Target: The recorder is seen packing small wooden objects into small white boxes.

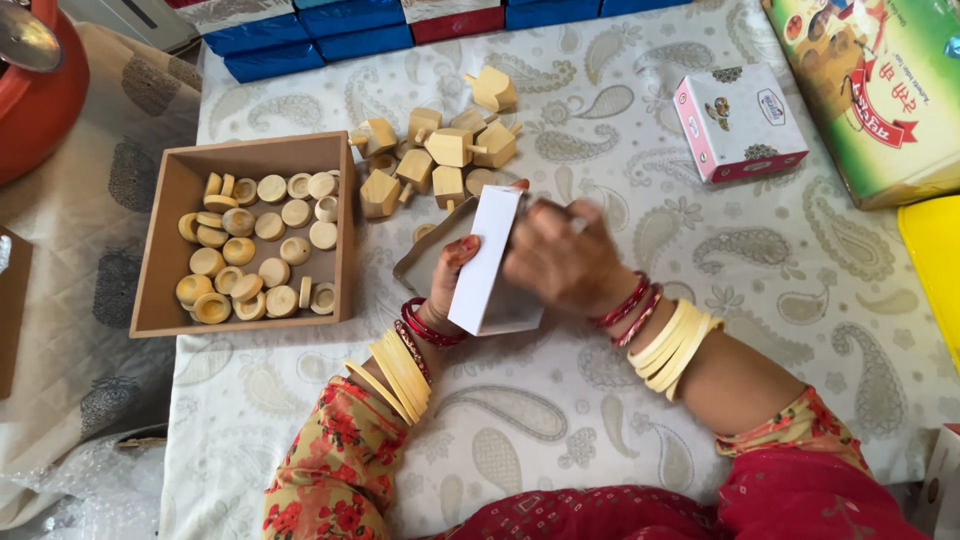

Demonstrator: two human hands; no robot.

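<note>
White small box (487, 258), grey-shaded on its open side, held in left hand (452, 272) (reddish stain on fingertips) and right hand (563, 262). Bangles: red at wrists, cream-yellow above. Sleeves red with yellow floral print. Tablecloth (560, 400) off-white, grey paisley. Wooden tray (160, 250) light brown, filled with pale tan round wooden pieces (255, 250). Pile of pale wood spinning tops (440, 150). Pink-and-white carton (738, 122). Blue boxes (330, 30), one red among them. Green-yellow package (880, 90), red ribbon print. Orange pot (35, 90).
</note>
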